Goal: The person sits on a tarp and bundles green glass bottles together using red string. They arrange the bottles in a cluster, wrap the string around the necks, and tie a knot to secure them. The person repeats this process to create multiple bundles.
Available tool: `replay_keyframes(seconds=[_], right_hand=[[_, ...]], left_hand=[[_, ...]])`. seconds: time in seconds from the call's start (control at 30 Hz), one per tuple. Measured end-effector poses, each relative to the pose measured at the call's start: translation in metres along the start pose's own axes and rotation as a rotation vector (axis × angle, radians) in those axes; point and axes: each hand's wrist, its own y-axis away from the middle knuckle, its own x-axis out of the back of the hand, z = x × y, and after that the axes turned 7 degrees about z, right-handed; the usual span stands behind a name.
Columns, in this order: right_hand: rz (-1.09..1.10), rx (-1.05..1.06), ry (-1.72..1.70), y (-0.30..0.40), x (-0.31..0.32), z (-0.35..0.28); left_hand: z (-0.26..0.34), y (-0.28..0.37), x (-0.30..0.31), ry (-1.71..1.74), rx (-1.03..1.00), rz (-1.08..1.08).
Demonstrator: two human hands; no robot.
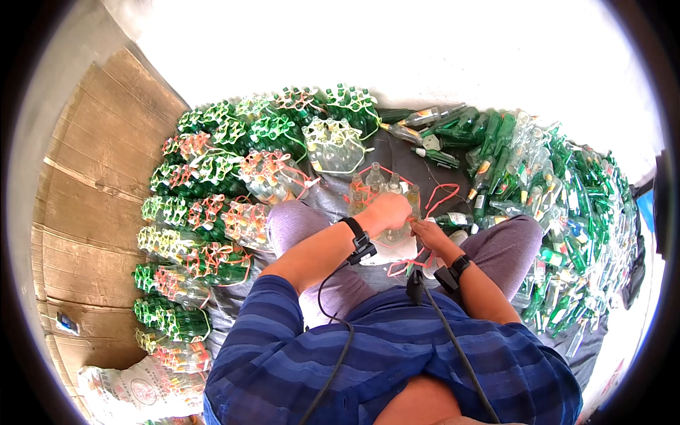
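Between my knees stands a small cluster of clear glass bottles (375,174), upright and close together. Red plastic strapping (442,193) runs around the cluster, and a loose loop of it lies to the right. My left hand (390,210) is curled over the bottle tops, gripping the strap near the cluster's right side; its fingertips are mostly hidden. Right beside it, my right hand (429,235) pinches the same strap. Under the near side of the cluster is a white flat object (396,254). More red strapping (399,268) trails below it.
Rows of strapped green and clear bottle bundles (218,170) stand at left, beside a cardboard wall (101,212). At right lies a large heap of loose bottles (568,212). A green bottle (436,157) lies ahead on the dark ground sheet (390,151). A printed white sack (143,390) is at lower left.
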Motion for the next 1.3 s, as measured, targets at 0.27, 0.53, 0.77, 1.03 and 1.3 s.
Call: replay_keyframes(seconds=[0.27, 0.53, 0.77, 1.03, 1.3], right_hand=[[-0.018, -0.075, -0.075, -0.001, -0.005, -0.005], [0.017, -0.012, -0.062, 0.000, -0.004, 0.001], [-0.008, -0.056, -0.165, 0.000, -0.006, -0.001], [-0.041, -0.065, -0.198, 0.000, -0.011, -0.002], [-0.053, -0.139, -0.250, 0.001, -0.015, -0.004]], left_hand=[[-0.010, 0.005, 0.000, -0.017, -0.029, 0.024], [-0.029, 0.004, 0.015, 0.068, 0.091, -0.102], [-0.061, -0.001, 0.001, 0.204, 0.102, -0.022], [-0.080, -0.003, -0.022, 0.295, 0.055, 0.161], [-0.084, -0.006, -0.030, 0.335, -0.001, 0.257]])
